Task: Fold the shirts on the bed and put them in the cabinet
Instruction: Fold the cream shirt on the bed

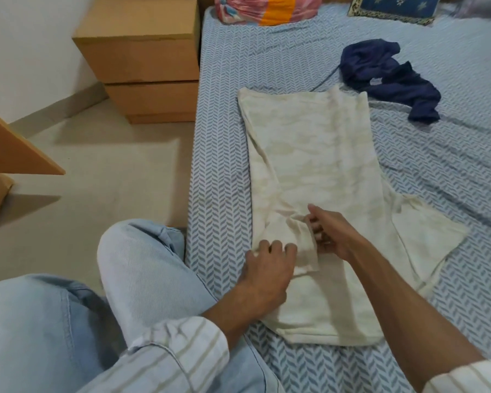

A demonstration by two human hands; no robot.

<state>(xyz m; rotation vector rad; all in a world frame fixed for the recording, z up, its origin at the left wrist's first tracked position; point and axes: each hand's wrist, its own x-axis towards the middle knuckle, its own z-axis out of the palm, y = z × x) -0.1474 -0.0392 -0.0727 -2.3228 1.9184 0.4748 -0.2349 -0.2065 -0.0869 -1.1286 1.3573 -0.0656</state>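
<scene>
A cream shirt [318, 154] lies flat along the bed [219, 171], its hem far from me and its collar end near me. Its left sleeve is folded in over the body; the right sleeve [428, 236] still spreads out on the sheet. My left hand [267, 265] grips the folded sleeve at the shirt's left edge. My right hand [329, 231] pinches the cuff of that same sleeve over the chest. A crumpled navy shirt [391, 78] lies further back on the bed, just beyond the cream shirt's far right corner.
A wooden drawer cabinet [145, 61] stands on the floor left of the bed. A wooden board edge [14, 148] juts in at far left. A pink and orange bundle [267, 8] and a blue patterned pillow [394, 7] sit at the bed's head. My knees in jeans [142, 268] are beside the bed.
</scene>
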